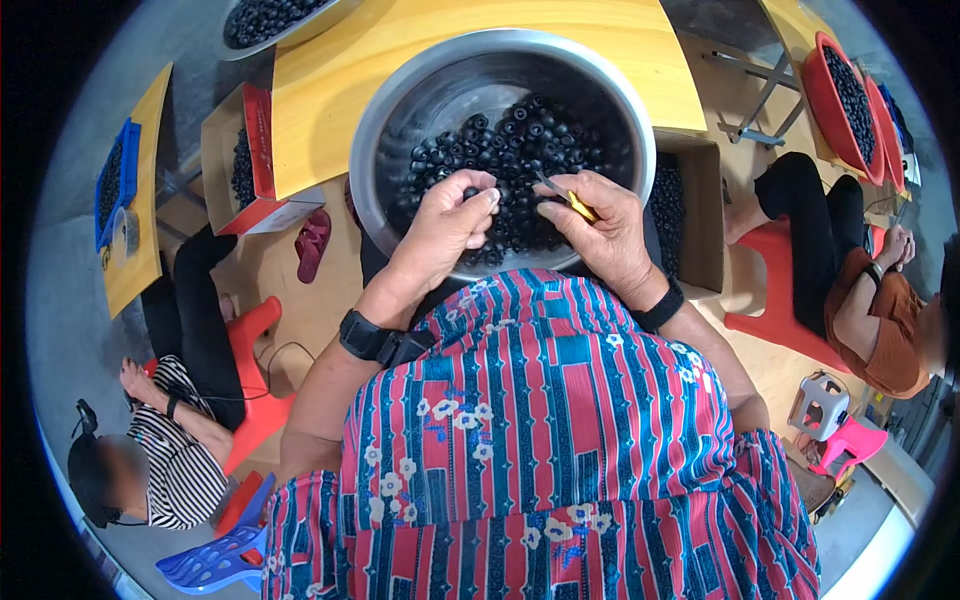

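The left hand (450, 225) pinches one small dark round fruit (470, 192) between thumb and fingertips, just left of the frame's centre. The right hand (600, 235) is closed around a slim tool with a yellow handle (581, 207), whose thin metal tip (550, 186) points up and left toward that fruit. The tool's long axis thus runs on a diagonal from right hand to left, with only a short gap between tip and fruit; the two hands sit close together, nearly level.

Both hover over the near rim of a large steel bowl (385, 110), which holds a heap of the same dark fruit (520, 140) at centre top. The bowl rests against a yellow table (330, 70). A cardboard box (700, 220) of fruit stands just right of the bowl, and another box (225, 150) lies at upper left. Seated people work at lower left and at the right edge, well apart.
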